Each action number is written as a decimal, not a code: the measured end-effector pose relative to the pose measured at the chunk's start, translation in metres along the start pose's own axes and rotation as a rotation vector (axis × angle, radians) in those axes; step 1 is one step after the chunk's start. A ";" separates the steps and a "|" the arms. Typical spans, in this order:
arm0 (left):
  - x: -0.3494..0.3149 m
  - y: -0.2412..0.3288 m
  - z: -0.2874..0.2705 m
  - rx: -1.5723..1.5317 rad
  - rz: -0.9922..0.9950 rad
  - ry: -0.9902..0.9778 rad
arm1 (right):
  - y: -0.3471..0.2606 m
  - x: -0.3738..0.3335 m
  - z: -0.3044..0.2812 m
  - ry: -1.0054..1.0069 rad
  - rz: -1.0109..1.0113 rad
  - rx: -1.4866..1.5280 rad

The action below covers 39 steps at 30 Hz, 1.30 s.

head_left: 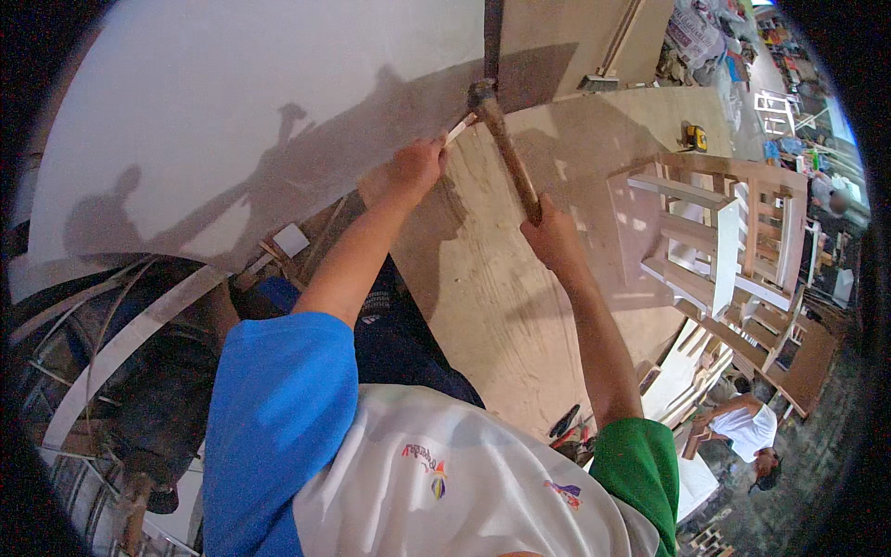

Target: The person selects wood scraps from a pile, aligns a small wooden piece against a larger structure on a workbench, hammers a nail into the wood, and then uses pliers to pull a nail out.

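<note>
My right hand is closed round the wooden handle of a hammer, whose dark head points away from me, against or close to the panel. Just left of it, my left hand pinches a short, pale wooden strip. The strip's far end lies right beside the hammer head; whether they touch I cannot tell. Both arms reach over a plywood sheet streaked with marks. Along its far left side stands a large pale panel, carrying shadows of my arms and the hammer.
A yellow tape measure rests on the plywood's far right, and a brush leans behind it. To the right stands a slatted wooden frame. Red-handled tools lie near my right elbow. A co-worker in white is at lower right.
</note>
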<state>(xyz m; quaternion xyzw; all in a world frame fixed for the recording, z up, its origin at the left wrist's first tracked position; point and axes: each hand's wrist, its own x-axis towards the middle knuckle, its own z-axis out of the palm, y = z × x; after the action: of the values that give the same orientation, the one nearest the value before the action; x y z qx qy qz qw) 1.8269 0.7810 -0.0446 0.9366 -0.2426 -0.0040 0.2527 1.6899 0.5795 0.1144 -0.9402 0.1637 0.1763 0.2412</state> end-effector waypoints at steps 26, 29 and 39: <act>0.005 0.006 -0.017 0.011 -0.017 -0.167 | 0.033 -0.001 0.047 -0.026 0.039 0.041; 0.001 -0.001 -0.020 -0.169 -0.111 -0.224 | 0.014 -0.025 0.033 0.034 0.100 0.174; 0.005 0.008 -0.011 0.060 -0.017 -0.190 | 0.040 -0.038 0.061 0.132 0.184 0.436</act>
<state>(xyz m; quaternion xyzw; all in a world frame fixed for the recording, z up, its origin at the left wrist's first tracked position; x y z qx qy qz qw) 1.8296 0.7777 -0.0309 0.9412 -0.2576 -0.0878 0.2001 1.6254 0.5859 0.0643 -0.8565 0.2983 0.0962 0.4100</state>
